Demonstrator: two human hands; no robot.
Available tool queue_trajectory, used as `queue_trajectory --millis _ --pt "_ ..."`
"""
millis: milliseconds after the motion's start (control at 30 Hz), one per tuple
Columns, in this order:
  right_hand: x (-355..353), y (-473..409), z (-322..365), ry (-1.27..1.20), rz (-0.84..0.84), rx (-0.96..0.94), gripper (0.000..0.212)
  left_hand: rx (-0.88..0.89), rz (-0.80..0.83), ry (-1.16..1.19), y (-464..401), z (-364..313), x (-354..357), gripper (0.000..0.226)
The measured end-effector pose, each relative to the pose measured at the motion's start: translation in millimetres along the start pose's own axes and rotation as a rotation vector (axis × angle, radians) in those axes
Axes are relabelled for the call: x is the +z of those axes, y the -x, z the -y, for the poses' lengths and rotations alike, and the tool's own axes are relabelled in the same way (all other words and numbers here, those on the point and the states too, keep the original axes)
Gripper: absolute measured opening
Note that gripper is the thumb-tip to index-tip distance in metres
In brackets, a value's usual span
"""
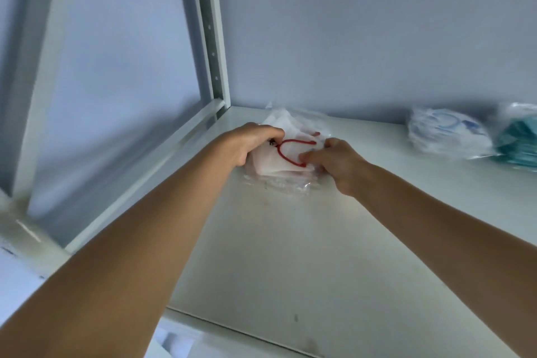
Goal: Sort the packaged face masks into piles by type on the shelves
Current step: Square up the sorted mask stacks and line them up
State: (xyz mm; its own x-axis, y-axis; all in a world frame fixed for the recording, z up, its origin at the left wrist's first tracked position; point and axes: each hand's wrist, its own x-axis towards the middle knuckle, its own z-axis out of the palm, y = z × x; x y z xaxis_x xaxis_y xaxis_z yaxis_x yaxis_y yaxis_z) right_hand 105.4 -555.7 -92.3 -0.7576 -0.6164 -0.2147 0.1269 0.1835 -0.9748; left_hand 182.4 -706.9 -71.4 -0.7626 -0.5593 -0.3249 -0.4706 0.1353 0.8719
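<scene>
A pile of white packaged masks with red ear loops (286,151) lies in the back left corner of the white shelf (290,256). My left hand (250,142) grips the pile's left edge with curled fingers. On the pile's right side, my right hand (337,161) pinches the top package. Farther right along the back wall sit a pile of white and blue packaged masks (447,134) and a pile of teal packaged masks (517,142), partly cut off by the frame edge.
A perforated metal upright (210,29) rises at the shelf's back left corner, with a side rail (151,174) running along the left edge. A pale wall stands behind the shelf. The front lip of the shelf (232,328) crosses the bottom.
</scene>
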Motion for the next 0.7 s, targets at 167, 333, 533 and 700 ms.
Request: queue_trajectory --millis 167,333,533,700 --pt "-25 28 3 -0.106 0.011 0.088 0.035 -0.004 -0.004 -0.027 31 -14 31 0.035" --pt "-63 51 -10 -0.126 0.014 0.115 0.043 -0.006 0.048 0.094 53 -9 66 0.034" --pt "-127 83 -12 -0.118 -0.040 -0.122 0.087 0.248 0.004 0.404 84 -39 126 0.048" --pt "-195 114 5 -0.078 0.044 -0.302 0.102 0.638 0.033 0.337 115 -62 177 0.052"
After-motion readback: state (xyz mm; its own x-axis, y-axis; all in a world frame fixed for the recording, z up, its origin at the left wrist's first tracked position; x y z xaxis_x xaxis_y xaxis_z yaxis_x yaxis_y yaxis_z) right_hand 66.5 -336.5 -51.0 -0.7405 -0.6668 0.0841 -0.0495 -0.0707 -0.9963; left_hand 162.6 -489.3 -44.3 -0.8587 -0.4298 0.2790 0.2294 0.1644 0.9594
